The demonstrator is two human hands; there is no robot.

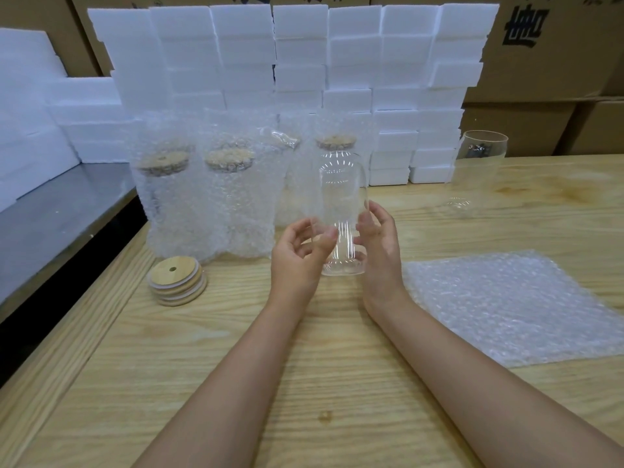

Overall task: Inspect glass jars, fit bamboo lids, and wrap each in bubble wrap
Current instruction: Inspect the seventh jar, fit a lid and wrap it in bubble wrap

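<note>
Head view: left hand [297,251] and right hand [378,244] both grip bare glass jar [342,204] upright, likely inspecting. Bamboo lids [177,276] staged near table [304,366] left edge, bubble wrap sheet [506,305] right edge.

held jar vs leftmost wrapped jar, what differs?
The held jar is bare glass; the leftmost wrapped jar sits in bubble wrap. The held jar has no lid; the wrapped jar has a bamboo lid. The left hand and right hand grip the held jar; the wrapped jar stands untouched.

One glass jar [342,211] between two hands [297,256] [380,253]
</note>
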